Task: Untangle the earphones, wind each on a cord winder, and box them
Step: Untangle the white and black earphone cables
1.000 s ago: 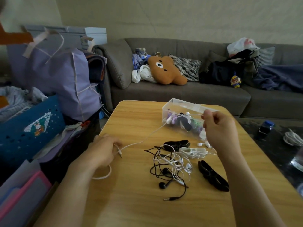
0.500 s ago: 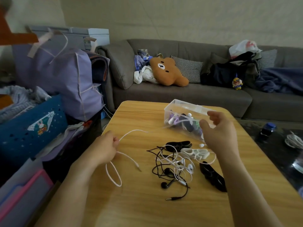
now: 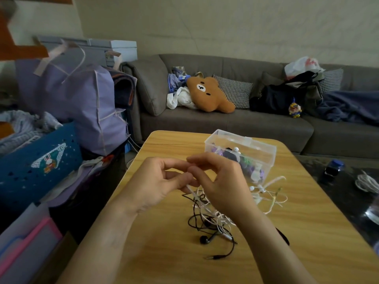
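The table (image 3: 155, 253) fills the lower middle, with the sofa (image 3: 225, 124) behind it at twelve o'clock. On the table, the box (image 3: 254, 148) stands at the far side, toward one o'clock from the two hands. The left hand (image 3: 155, 185) and right hand (image 3: 221, 187) meet fingertip to fingertip above the table's middle, left of the box. The tangle of earphones (image 3: 213, 222) lies under and just before the hands, at six o'clock from them. Bags (image 3: 67, 99) stand off the table at ten o'clock.

Dim, flat indoor light, soft shadows only. Wide-angle bending curves the edges. Motion blur smears the white cable (image 3: 274, 181) at right.
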